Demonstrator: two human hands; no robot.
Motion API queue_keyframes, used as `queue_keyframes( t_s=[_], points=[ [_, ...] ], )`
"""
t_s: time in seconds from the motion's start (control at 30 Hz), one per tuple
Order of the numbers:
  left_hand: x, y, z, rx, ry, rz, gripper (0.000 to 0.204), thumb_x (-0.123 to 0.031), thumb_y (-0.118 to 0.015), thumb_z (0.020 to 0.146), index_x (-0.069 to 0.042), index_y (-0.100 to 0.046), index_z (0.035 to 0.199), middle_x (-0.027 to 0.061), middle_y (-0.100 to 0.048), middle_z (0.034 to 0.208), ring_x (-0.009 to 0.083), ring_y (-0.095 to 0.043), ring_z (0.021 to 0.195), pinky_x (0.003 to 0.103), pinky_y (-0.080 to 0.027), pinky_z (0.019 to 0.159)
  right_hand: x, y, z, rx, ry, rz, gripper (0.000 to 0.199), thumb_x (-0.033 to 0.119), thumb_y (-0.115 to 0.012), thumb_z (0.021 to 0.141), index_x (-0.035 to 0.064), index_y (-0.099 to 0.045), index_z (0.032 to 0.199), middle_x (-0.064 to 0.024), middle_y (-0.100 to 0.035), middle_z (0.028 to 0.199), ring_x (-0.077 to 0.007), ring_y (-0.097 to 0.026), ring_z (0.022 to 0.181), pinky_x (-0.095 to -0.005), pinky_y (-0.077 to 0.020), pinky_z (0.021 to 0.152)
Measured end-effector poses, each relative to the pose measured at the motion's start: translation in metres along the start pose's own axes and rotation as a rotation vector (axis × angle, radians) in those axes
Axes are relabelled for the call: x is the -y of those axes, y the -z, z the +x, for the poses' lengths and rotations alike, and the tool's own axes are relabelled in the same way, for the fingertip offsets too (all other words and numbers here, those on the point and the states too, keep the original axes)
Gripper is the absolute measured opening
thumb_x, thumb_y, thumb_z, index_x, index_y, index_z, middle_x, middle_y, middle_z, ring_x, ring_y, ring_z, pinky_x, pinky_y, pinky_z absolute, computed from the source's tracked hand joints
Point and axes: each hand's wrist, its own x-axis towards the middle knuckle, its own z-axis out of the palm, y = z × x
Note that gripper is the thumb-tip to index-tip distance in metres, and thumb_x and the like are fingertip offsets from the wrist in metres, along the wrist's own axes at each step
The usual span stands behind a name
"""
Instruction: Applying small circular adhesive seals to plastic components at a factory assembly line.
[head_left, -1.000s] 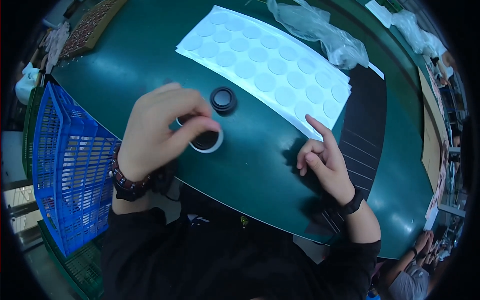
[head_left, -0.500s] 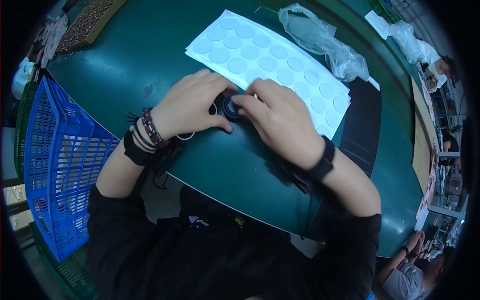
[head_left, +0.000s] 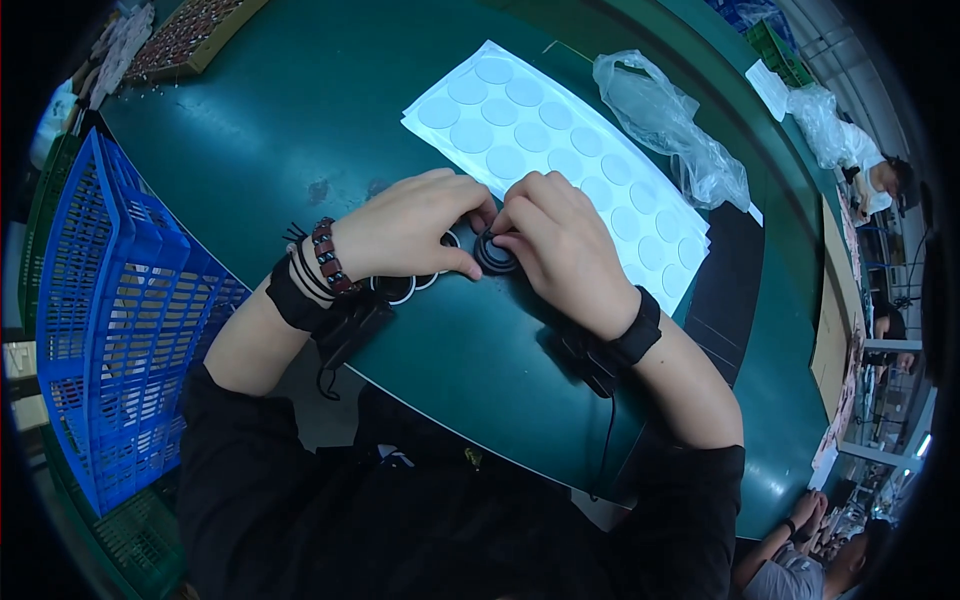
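A small round black part (head_left: 496, 262) with a stepped, ringed edge rests on the green table between my hands. My left hand (head_left: 405, 228) curves its thumb and forefinger around the part's left side, gripping it there. From the right, my right hand (head_left: 562, 245) presses bent, closed fingertips onto its top; these cover its middle. Beneath and beside my left palm lie several dark round pieces with white rims (head_left: 394, 290), partly hidden. Just beyond my fingers is a white sheet of round, pale discs (head_left: 565, 165) in rows.
Crumpled clear plastic (head_left: 680, 130) lies behind the sheet, and a flat black panel (head_left: 715, 290) to its right. A blue crate (head_left: 130, 320) stands left of the table (head_left: 270, 110). A shallow box of small parts (head_left: 195, 40) sits far left. Other people are at the right edge.
My right fingertips have closed in on the black part. The view has shifted, so the sheet and table sit lower and farther right; more white-rimmed pieces show by my left hand.
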Motion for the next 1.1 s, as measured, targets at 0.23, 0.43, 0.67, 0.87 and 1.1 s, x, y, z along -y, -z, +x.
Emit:
queue_keyframes(
  t_s=[0.23,0.43,0.67,0.87,1.1],
  points=[
    [0.022,0.051,0.013,-0.008,0.165,0.042,0.024,-0.015,-0.063,0.077,-0.003,-0.056,0.097,0.0094,-0.061,0.086,0.0243,-0.059,0.084,0.034,-0.047,0.074,0.003,0.011,0.007,0.119,0.191,-0.093,0.018,0.001,-0.062,0.066,0.0046,-0.052,0.08,-0.0079,-0.053,0.086,-0.0229,-0.052,0.079,-0.0308,-0.0405,0.069],
    [0.005,0.06,0.045,0.021,-0.073,-0.279,0.021,-0.014,-0.059,0.082,-0.001,-0.056,0.098,0.0081,-0.06,0.087,0.0172,-0.058,0.078,0.028,-0.048,0.067,-0.001,0.029,0.014,0.006,-0.052,0.032,0.018,0.001,-0.062,0.071,0.0039,-0.052,0.086,-0.0069,-0.055,0.08,-0.0226,-0.055,0.073,-0.0317,-0.0428,0.065],
    [0.023,0.055,0.05,0.007,0.017,-0.302,0.02,-0.018,-0.053,0.087,-0.005,-0.057,0.101,0.0057,-0.06,0.092,0.0164,-0.057,0.085,0.027,-0.045,0.075,-0.025,0.039,0.048,-0.09,-0.295,0.314,0.025,0.005,-0.061,0.078,0.0028,-0.05,0.1,-0.0074,-0.06,0.084,-0.0189,-0.059,0.078,-0.0298,-0.045,0.065],
    [0.079,0.054,0.078,-0.19,-0.05,-0.256,0.022,-0.016,-0.047,0.089,-0.007,-0.058,0.106,0.008,-0.059,0.098,0.02,-0.055,0.094,0.031,-0.043,0.083,-0.145,0.012,0.106,0.111,-0.215,0.005,0.034,0.002,-0.055,0.08,0.0054,-0.048,0.113,-0.0073,-0.06,0.092,-0.0224,-0.058,0.084,-0.0333,-0.0462,0.073],
    [0.092,0.055,0.075,-0.091,0.075,-0.053,0.023,-0.019,-0.046,0.089,-0.007,-0.058,0.105,0.0109,-0.06,0.101,0.0252,-0.055,0.098,0.034,-0.041,0.088,-0.159,-0.032,0.125,0.144,-0.193,0.014,0.042,-0.006,-0.047,0.074,0.0062,-0.048,0.114,-0.0088,-0.055,0.09,-0.0239,-0.054,0.088,-0.0326,-0.0446,0.076]
  ],
)
